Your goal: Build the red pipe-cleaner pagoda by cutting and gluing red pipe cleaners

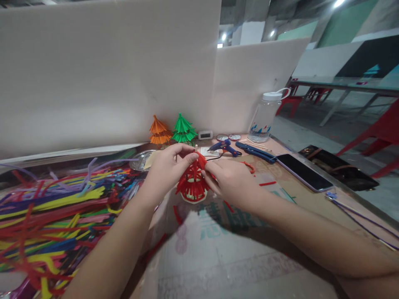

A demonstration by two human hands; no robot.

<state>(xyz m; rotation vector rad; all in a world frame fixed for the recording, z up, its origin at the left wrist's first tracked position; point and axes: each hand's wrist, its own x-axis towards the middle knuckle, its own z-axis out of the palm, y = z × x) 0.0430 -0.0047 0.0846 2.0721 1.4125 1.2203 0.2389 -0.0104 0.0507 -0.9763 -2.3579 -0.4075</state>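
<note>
Both of my hands meet over a small red pipe-cleaner tree (192, 185) built round a pale stick, standing on the cardboard-covered table (237, 257). My left hand (166, 168) pinches the red strands near the top of the stick with its fingers closed. My right hand (230, 182) grips the tree's right side, fingers curled onto the red strands. The lower tiers of the tree show between the two hands.
A big heap of coloured pipe cleaners (52, 216) fills the left. An orange tree (159, 132) and a green tree (183, 129) stand at the back wall. A blue glue gun (225, 147), a blue knife (255, 152), a phone (304, 172) and a water bottle (264, 118) lie to the right.
</note>
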